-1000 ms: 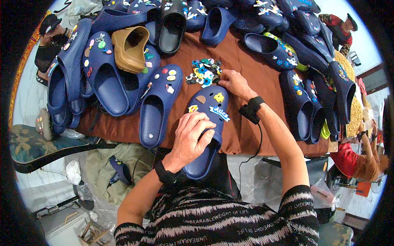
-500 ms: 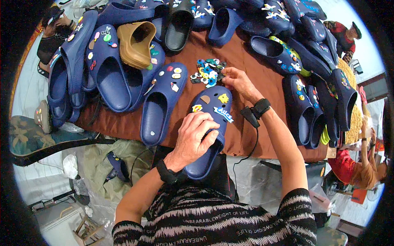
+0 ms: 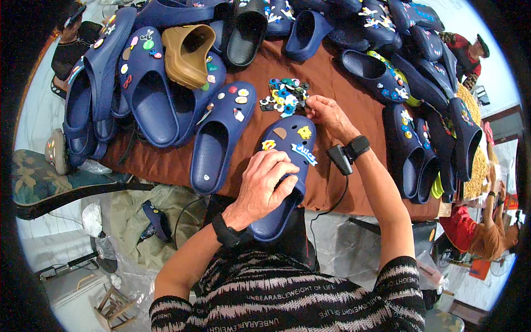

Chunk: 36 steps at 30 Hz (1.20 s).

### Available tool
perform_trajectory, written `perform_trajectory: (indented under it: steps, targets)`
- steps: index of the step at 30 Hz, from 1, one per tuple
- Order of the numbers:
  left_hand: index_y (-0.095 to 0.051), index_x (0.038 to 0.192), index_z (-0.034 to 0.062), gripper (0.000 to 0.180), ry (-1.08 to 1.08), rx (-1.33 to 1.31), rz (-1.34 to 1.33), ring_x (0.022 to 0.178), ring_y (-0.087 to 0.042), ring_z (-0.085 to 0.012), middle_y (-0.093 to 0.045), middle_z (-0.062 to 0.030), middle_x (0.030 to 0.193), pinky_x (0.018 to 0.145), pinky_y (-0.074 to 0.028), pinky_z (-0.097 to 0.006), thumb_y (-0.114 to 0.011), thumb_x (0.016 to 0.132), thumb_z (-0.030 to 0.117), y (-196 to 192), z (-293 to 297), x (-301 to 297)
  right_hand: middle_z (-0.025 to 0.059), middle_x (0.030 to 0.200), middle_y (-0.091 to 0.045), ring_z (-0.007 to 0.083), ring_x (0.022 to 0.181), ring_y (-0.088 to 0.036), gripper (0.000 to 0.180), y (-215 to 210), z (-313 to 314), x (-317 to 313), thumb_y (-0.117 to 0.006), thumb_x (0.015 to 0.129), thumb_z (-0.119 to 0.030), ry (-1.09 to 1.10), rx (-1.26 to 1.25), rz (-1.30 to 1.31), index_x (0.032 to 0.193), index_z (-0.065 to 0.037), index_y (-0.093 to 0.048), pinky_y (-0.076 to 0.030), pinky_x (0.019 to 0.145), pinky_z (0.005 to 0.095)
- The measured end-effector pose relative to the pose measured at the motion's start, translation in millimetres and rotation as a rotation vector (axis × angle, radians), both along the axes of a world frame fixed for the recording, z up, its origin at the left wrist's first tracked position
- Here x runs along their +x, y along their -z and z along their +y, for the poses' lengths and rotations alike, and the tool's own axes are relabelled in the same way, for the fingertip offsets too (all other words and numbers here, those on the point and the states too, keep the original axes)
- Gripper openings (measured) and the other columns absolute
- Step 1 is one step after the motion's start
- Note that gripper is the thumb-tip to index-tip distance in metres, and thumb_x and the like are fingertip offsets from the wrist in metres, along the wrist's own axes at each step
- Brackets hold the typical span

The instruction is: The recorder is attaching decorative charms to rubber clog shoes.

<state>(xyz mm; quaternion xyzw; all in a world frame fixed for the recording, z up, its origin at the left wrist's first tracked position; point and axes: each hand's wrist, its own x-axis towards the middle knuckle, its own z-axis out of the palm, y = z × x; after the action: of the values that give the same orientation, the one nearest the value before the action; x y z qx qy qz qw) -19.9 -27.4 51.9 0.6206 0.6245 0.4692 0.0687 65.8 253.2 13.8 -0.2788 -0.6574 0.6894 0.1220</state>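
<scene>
right now the left hand (image 3: 269, 180) is wrapped around a dark blue clog (image 3: 282, 177), with its fingers curled over the top to hold it. the clog lies at the near edge of the brown table (image 3: 332, 94), toe pointing away, and it has little charms on its front. the right hand (image 3: 327, 115) reaches to a small pile of colorful charms (image 3: 285, 95) just past the toe. its fingers are pinched close at the pile, but i cannot tell if they hold one. many more blue clogs (image 3: 221, 135) lie around, and one tan clog (image 3: 188, 52).
</scene>
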Motion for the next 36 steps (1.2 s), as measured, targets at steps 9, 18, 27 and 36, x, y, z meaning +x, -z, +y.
perform_trajectory:
  steps: [9,18,27,36]
  targets:
    - [-0.069,0.101,0.0060,0.028,0.000,0.002,-0.004,0.104,-0.059,-0.0343,-0.063,-0.0127,0.105,0.095,-0.046,-0.046,-0.061,0.096,0.032,0.2,0.0,0.4,0.0003,0.088,-0.066,0.0091,0.075,-0.059,0.007,-18.0,-11.2,8.6,-0.060,0.100,-0.011,0.108,-0.308,0.143,0.100,-0.006,-0.064,-0.051,0.072,0.0245]
    - [-0.068,0.101,0.0053,0.027,-0.002,0.008,-0.008,0.104,-0.059,-0.0339,-0.063,-0.0130,0.105,0.093,-0.046,-0.045,-0.060,0.096,0.031,0.0,-0.2,0.5,0.0028,0.103,-0.067,0.0117,0.092,-0.060,0.007,-57.8,-39.5,39.5,-0.071,0.091,-0.007,-0.038,-0.056,0.379,0.093,-0.007,-0.064,-0.049,0.085,0.0276]
    - [-0.067,0.106,-0.0005,0.024,0.034,-0.097,-0.360,0.106,-0.063,-0.0275,-0.067,-0.0130,0.105,0.099,-0.046,-0.039,-0.058,0.100,0.020,-44.1,8.0,-4.4,0.0076,0.110,-0.063,0.0184,0.109,-0.059,0.008,-89.1,-77.1,48.4,-0.069,0.091,-0.009,-0.218,0.095,0.439,0.095,-0.002,-0.072,-0.048,0.093,0.0319]
    - [-0.066,0.098,0.0017,0.014,-0.035,-0.145,-0.597,0.084,-0.061,-0.0131,-0.067,-0.0062,0.090,0.077,-0.047,-0.026,-0.064,0.098,0.015,-64.6,16.6,4.0,0.0056,0.104,-0.067,0.0132,0.100,-0.062,0.015,-109.2,-107.1,47.6,-0.064,0.097,-0.008,-0.107,0.206,0.354,0.109,-0.001,-0.070,-0.051,0.087,0.0302]
